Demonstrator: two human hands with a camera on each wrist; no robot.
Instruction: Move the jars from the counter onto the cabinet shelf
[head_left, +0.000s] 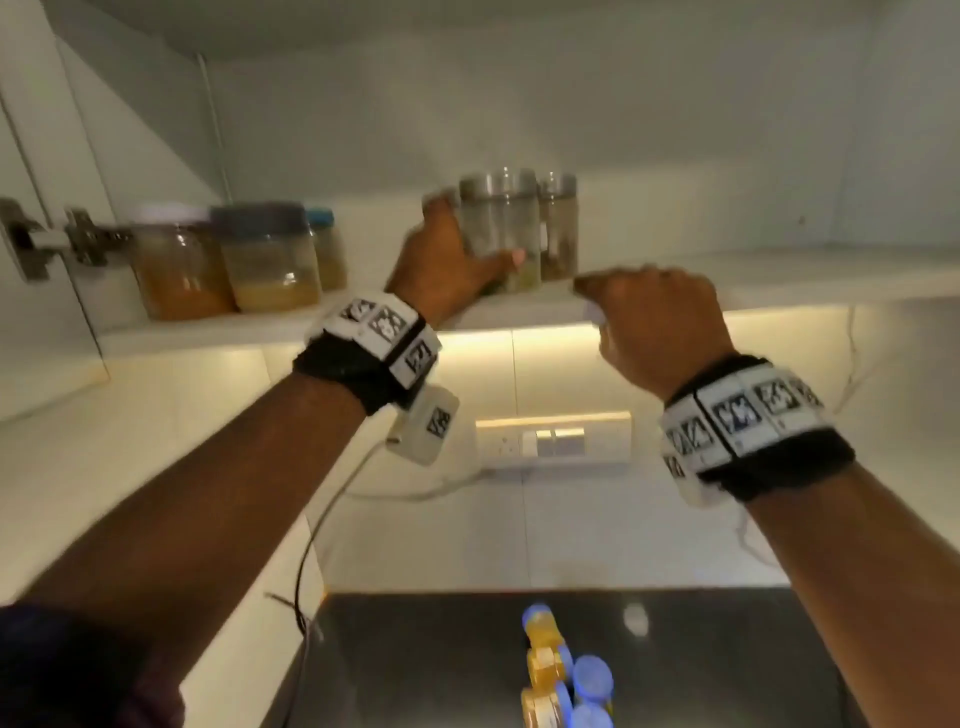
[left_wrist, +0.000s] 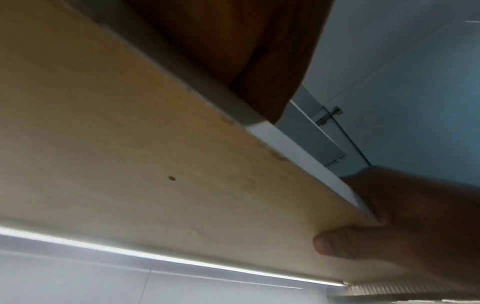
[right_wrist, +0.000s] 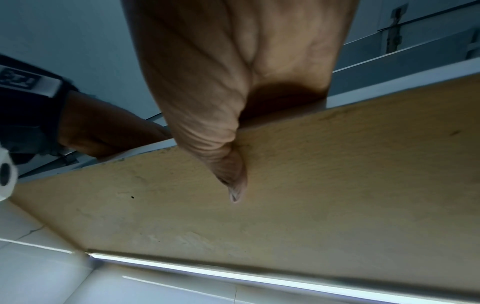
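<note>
Three steel-lidded glass jars (head_left: 519, 228) stand bunched on the white cabinet shelf (head_left: 810, 278). My left hand (head_left: 475, 231) reaches over the shelf edge and grips the leftmost of them (head_left: 480, 218), fingers behind it and thumb across its front. My right hand (head_left: 639, 299) holds the shelf's front edge just right of the jars, fingers curled on top. In the right wrist view its thumb (right_wrist: 233, 174) presses the shelf's yellowish underside (right_wrist: 337, 185). Several yellow jars with blue lids (head_left: 550, 670) sit on the dark counter (head_left: 701, 665) below. The left wrist view shows only my palm (left_wrist: 246, 51); the jar is hidden.
Three larger jars (head_left: 228, 260) with brownish contents fill the shelf's left end, beside a door hinge (head_left: 83, 239). The shelf's right part is bare. A lit strip runs under the shelf, with a wall switch plate (head_left: 553, 439) and a trailing cable (head_left: 322, 519) below.
</note>
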